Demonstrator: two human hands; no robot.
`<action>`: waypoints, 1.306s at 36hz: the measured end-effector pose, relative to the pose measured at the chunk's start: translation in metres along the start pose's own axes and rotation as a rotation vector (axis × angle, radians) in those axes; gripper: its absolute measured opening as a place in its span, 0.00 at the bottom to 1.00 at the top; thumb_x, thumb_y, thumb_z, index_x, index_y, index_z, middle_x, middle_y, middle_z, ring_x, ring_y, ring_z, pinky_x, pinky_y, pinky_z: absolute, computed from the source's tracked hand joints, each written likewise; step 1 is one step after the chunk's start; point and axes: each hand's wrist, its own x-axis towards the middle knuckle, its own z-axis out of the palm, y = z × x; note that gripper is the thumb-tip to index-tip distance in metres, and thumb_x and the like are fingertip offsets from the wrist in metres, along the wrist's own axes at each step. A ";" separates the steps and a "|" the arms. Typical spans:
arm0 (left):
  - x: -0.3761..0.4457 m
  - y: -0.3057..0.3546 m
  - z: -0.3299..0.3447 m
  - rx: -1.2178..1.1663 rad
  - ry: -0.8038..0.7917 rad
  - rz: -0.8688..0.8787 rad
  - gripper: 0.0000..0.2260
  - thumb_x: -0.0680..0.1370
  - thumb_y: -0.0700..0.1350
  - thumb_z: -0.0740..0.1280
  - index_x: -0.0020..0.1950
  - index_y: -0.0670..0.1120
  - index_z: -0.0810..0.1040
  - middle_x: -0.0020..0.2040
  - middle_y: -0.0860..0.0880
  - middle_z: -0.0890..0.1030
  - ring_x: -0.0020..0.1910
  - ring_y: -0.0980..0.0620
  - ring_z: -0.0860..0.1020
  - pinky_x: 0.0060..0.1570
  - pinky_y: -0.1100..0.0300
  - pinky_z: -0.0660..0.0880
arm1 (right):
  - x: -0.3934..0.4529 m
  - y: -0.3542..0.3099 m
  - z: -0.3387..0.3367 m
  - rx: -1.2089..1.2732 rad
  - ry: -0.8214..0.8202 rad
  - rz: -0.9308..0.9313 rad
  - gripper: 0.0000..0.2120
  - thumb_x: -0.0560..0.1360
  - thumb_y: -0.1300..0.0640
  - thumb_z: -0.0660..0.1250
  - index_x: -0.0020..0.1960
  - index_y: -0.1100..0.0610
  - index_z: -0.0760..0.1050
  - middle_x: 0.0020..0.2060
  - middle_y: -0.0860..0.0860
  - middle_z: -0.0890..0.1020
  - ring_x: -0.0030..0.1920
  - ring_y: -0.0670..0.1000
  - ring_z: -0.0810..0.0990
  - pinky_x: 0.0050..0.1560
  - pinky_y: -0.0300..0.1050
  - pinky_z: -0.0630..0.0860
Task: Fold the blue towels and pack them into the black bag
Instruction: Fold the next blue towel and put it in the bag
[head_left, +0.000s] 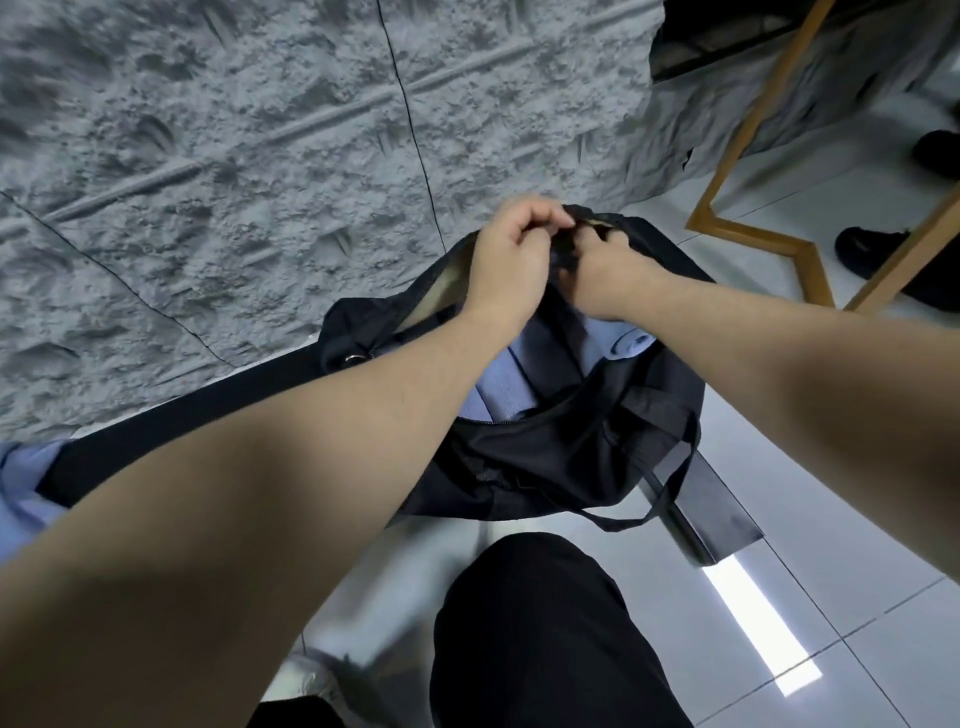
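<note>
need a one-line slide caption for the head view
Both hands, left hand and right hand, grip the far end of the open black bag, with folded blue towels inside.

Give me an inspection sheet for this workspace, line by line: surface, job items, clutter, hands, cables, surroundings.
Surface: grey textured table, dark edge.
Job's things: black bag at the table's edge, mouth open; rolled blue towels inside. Another blue cloth at far left, partly out of view.
Clutter: nothing seen.
Grippers: left hand and right hand both pinch the bag's far rim, seemingly at the zipper.
Cables: thin dark line across the table; cable or seam, cannot tell.
Surroundings: glossy tiled floor, wooden frame, dark shoes.
</note>
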 end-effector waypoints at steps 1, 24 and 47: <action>-0.004 -0.005 -0.001 0.085 -0.014 0.098 0.13 0.68 0.32 0.57 0.37 0.49 0.75 0.44 0.52 0.76 0.47 0.51 0.76 0.49 0.56 0.74 | 0.000 0.001 -0.001 -0.004 0.003 0.002 0.28 0.82 0.45 0.57 0.77 0.54 0.55 0.72 0.62 0.61 0.68 0.67 0.67 0.64 0.56 0.67; -0.037 -0.051 -0.006 1.105 -0.791 0.518 0.15 0.76 0.53 0.58 0.54 0.48 0.78 0.50 0.47 0.81 0.53 0.42 0.76 0.52 0.49 0.73 | 0.016 -0.007 -0.011 0.476 0.034 0.139 0.36 0.81 0.47 0.61 0.80 0.57 0.47 0.74 0.58 0.64 0.70 0.61 0.68 0.60 0.48 0.67; -0.039 -0.007 0.007 1.255 -0.997 0.083 0.16 0.82 0.59 0.52 0.69 0.69 0.67 0.66 0.50 0.69 0.69 0.44 0.65 0.69 0.43 0.61 | 0.033 0.005 0.000 0.270 0.080 0.200 0.24 0.76 0.60 0.64 0.71 0.61 0.67 0.67 0.59 0.73 0.61 0.58 0.76 0.54 0.47 0.75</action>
